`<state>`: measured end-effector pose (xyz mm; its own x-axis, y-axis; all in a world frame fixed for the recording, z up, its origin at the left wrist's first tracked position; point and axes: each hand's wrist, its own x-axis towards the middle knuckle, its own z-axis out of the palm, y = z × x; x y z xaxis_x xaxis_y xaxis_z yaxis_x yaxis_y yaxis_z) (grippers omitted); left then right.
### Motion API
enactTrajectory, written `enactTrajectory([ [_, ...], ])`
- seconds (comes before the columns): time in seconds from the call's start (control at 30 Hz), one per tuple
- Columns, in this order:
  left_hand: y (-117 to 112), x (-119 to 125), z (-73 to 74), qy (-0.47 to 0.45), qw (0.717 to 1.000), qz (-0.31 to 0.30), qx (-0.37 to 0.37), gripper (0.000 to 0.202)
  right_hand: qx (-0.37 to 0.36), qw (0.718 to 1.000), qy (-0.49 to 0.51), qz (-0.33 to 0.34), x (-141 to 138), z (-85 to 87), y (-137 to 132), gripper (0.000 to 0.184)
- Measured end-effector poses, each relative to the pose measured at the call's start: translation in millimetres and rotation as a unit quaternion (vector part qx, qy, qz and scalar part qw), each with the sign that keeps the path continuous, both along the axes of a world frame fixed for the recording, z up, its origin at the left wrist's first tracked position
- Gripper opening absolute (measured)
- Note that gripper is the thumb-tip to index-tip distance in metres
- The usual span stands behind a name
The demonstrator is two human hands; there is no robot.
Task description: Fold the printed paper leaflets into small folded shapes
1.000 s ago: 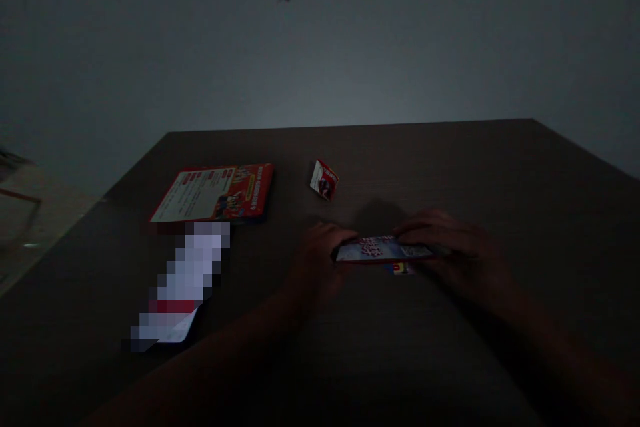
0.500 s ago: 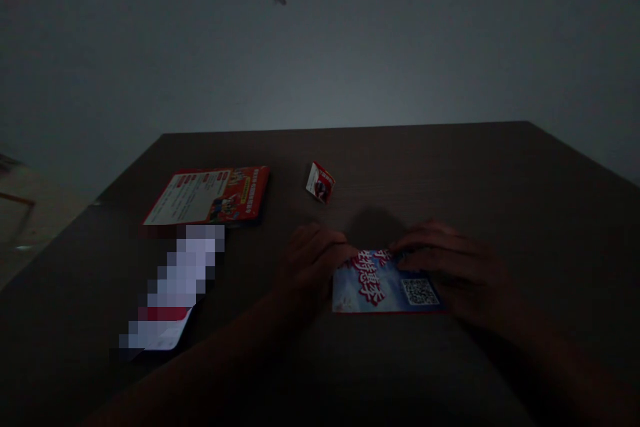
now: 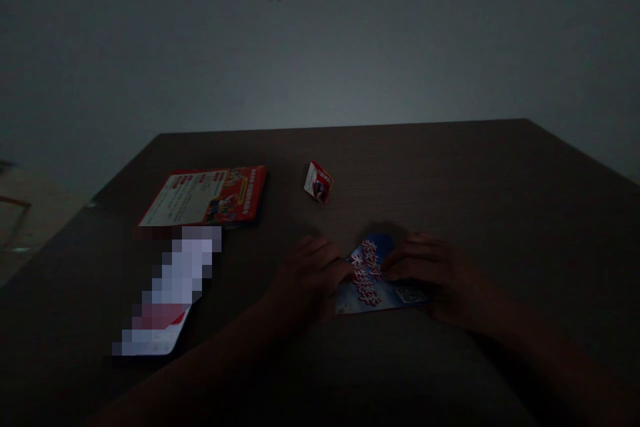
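A blue printed paper sheet (image 3: 367, 290) with large white-and-red characters lies on the dark table in front of me. It looks folded, with a pointed upper part and a QR code near its lower right. My left hand (image 3: 310, 273) grips its left edge, fingers curled and thumb on the paper. From the right, my right hand (image 3: 435, 270) has its fingers closed over the sheet, covering part of the QR code. Beyond the hands sits a small folded red-and-white paper piece (image 3: 319, 183), touched by neither hand.
On the left of the wood-grain table (image 3: 400, 160) lies a red-and-white printed booklet or stack (image 3: 205, 197). Nearer me is a lit phone (image 3: 173, 307), its screen pixelated. A pale wall (image 3: 400, 33) rises behind the table's far edge. The scene is dim.
The right hand has shifted slightly left and covers more of the QR code. More of the sheet's blue upper part and characters show, rising to a point between my hands.
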<state>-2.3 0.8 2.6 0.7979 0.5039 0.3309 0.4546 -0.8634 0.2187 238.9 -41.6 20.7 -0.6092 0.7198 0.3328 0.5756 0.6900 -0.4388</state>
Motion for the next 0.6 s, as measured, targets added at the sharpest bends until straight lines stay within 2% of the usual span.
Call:
enactTrajectory([
  [0.17, 2.2, -1.2, -0.5, 0.055, 0.997, 0.019, -0.057, 0.026, -0.041, 0.999, -0.005, -0.003, 0.1, -3.1, 1.7, 0.021],
  [0.37, 2.1, -0.9, 2.0, 0.061, 0.991, 0.052, -0.108, 0.013, -0.071, 0.997, -0.002, -0.017, 0.3, -5.5, 3.6, 0.018],
  [0.6, 0.0, 2.3, 1.4, 0.070, 0.986, 0.118, -0.097, 0.021, -0.126, 0.985, 0.031, -0.115, -2.1, -7.8, 2.5, 0.010],
])
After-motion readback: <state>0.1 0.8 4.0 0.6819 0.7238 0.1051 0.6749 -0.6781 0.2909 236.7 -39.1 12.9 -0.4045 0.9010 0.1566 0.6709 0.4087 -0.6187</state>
